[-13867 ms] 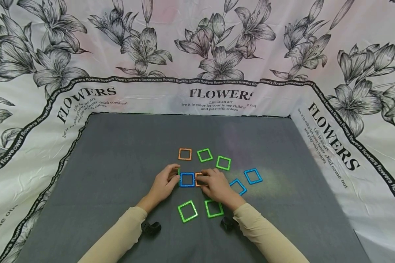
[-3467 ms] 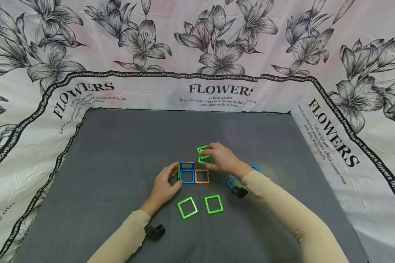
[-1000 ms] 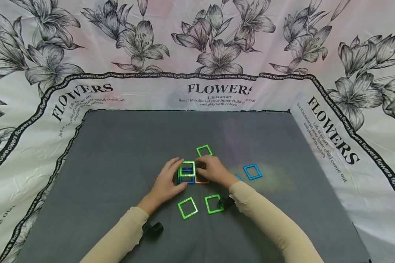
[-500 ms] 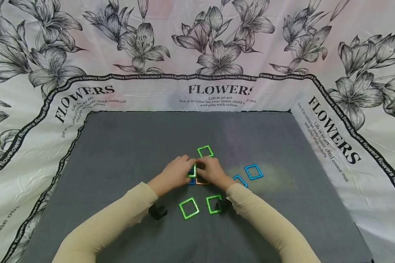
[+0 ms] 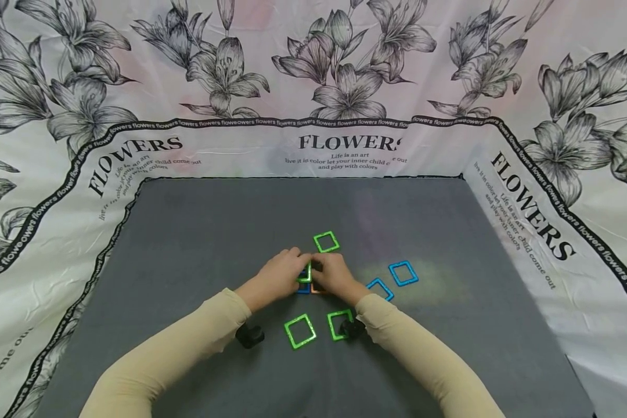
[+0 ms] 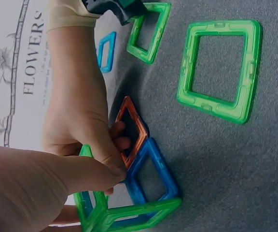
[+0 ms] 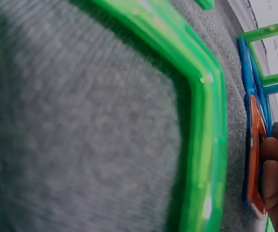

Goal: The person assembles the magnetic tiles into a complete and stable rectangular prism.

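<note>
left hand [image 5: 274,280], now swung over, holds the green square [image 5: 309,273] above the blue square [image 6: 164,168]; whether right hand [image 5: 337,277], by the orange square [image 6: 139,118], grips anything cannot be told; probably a steadying step.

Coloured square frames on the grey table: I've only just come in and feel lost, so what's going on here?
A person is putting square frames together by hand. The left hand holds a small structure of green and blue frames, some standing up. The right hand is close against its right side, with fingers at an orange frame; exactly what it grips is hidden. Three loose green frames and two loose blue frames lie around on the grey table.
</note>
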The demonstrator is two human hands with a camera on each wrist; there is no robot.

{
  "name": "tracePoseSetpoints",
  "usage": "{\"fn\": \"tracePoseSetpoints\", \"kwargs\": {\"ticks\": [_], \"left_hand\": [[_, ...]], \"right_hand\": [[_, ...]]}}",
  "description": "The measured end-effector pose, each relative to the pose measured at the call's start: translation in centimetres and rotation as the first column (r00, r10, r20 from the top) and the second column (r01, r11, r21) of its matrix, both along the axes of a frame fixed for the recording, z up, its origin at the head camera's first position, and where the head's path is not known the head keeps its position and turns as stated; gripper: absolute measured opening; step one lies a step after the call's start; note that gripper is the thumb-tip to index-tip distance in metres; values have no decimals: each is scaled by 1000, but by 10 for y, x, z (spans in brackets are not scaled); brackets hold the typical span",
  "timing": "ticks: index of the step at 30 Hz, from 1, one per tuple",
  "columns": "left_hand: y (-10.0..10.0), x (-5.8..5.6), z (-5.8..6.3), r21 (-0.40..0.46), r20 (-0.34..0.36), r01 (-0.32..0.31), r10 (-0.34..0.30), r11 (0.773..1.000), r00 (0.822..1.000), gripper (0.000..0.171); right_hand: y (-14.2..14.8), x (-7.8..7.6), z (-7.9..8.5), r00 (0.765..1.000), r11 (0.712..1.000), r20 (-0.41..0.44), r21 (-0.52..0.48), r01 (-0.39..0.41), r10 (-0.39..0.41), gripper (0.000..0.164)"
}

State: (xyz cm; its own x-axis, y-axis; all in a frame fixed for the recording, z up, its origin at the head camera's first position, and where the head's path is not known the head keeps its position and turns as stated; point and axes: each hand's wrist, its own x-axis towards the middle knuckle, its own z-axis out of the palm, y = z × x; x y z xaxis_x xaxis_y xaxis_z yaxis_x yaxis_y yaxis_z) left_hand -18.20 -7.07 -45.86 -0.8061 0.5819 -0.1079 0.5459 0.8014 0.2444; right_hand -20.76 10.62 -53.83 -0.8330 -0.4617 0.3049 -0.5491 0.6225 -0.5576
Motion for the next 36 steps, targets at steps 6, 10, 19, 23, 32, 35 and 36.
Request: {"fn": "tracePoseSetpoints", "kwargs": {"ticks": [6,10,19,23,32,35,36], "left_hand": [[0,-1,2,-45,-14,48,-49,998,999,55],[-1,-1,4,-81,-14,75,-77,994,997,52],[-3,0,7,-57,-13,91,-92,994,996,50],[-3,-1,8,-39,-8,92,-92,995,996,49],[-5,0,3,-20,-10,85,-85,996,996,51],[-6,0,0,-19,-9,90,-90,996,996,52],[-6,0,0,-16,-6,91,-91,996,996,52]], "right_hand": [[0,-3,-4,1000,1000,8,19,-4,4,11],[0,-4,-6,999,1000,32,20,-8,7,13],[-2,-3,-3,1000,1000,15,32,-1,1,10],[-2,-4,-2,1000,999,13,38,4,-5,10],[-2,-3,-2,1000,999,6,29,15,-15,10],[-2,-2,-3,1000,1000,3,20,15,-15,8],[-2,-2,-3,1000,1000,3,19,16,-16,8]]}}
